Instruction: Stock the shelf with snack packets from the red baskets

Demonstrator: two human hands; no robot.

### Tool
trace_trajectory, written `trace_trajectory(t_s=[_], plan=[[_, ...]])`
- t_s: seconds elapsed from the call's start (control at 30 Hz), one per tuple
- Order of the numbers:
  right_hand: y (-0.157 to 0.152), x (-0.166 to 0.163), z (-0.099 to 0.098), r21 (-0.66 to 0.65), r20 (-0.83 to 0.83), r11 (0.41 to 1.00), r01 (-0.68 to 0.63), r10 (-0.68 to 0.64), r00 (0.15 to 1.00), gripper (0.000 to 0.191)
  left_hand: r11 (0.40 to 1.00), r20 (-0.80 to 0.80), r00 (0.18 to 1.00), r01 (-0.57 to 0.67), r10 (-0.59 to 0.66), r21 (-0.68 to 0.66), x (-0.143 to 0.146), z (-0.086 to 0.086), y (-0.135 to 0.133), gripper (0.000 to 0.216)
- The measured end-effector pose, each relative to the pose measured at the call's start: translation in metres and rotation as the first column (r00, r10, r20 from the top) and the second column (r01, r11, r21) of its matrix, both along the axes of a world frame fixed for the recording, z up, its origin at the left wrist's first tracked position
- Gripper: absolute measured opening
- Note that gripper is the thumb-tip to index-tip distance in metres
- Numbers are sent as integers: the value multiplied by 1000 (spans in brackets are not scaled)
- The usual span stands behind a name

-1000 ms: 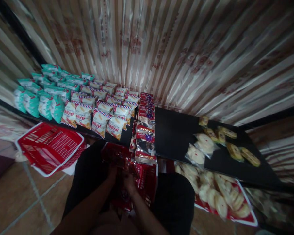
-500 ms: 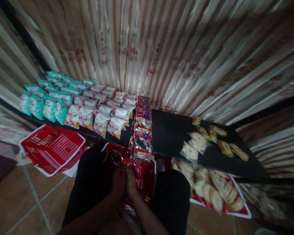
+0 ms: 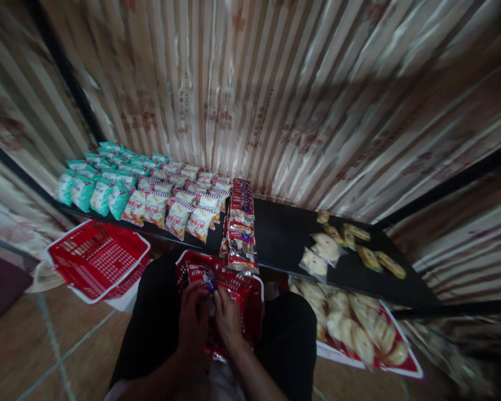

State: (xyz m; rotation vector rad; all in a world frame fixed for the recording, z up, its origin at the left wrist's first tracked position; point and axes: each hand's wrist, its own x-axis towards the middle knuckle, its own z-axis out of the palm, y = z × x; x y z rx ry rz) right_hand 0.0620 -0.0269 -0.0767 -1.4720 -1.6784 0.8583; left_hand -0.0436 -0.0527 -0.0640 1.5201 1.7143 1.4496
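A red and purple snack packet (image 3: 199, 275) is between my hands, over a red plastic basket (image 3: 251, 301) that stands between my knees. My left hand (image 3: 192, 312) is closed on the packet's lower left part. From the other side my right hand (image 3: 228, 313) pinches its lower right edge. Fingers cover the lower end of the packet. Just beyond the basket, a row of similar red packets (image 3: 241, 236) lies overlapping on the black shelf (image 3: 281, 231), its near end reaching over the shelf edge.
White shrimp-snack bags (image 3: 177, 217) and teal bags (image 3: 100, 196) stand in rows at the left. On the right lie flat round packs (image 3: 326, 247) and yellow packs (image 3: 369, 258). A red basket (image 3: 98, 259) sits left; another basket (image 3: 413, 365) holds pale bagged food.
My hands, close together low in the basket before, are now slightly apart with the packet's printed face showing between them. The view has tilted up a little and shifted.
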Motion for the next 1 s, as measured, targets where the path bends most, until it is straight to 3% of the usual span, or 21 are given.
trace_trajectory(t_s=[0.17, 0.37, 0.57, 0.7, 0.83, 1.0], plan=[[2, -3, 24, 59, 34, 997, 51, -53, 998, 36, 993, -130, 990, -37, 51, 111, -2, 17, 1, 21], [10, 1, 50, 51, -94, 992, 112, -107, 990, 37, 988, -214, 975, -20, 53, 154, 0, 29, 10, 27], [23, 18, 74, -25, -200, 981, 190, -191, 961, 39, 997, -13, 999, 45, -46, -67, 7, 35, 24, 38], [35, 34, 78, -44, -219, 970, 240, -244, 945, 39, 985, 102, 987, 138, -128, -103, 17, 40, 37, 38], [45, 51, 75, -93, -280, 958, 270, -285, 917, 46, 989, 171, 980, 117, -101, -86, 30, 46, 59, 34], [59, 69, 69, -60, -256, 950, 307, -312, 915, 58, 983, 138, 978, 169, -158, -68, 46, 54, 89, 34]])
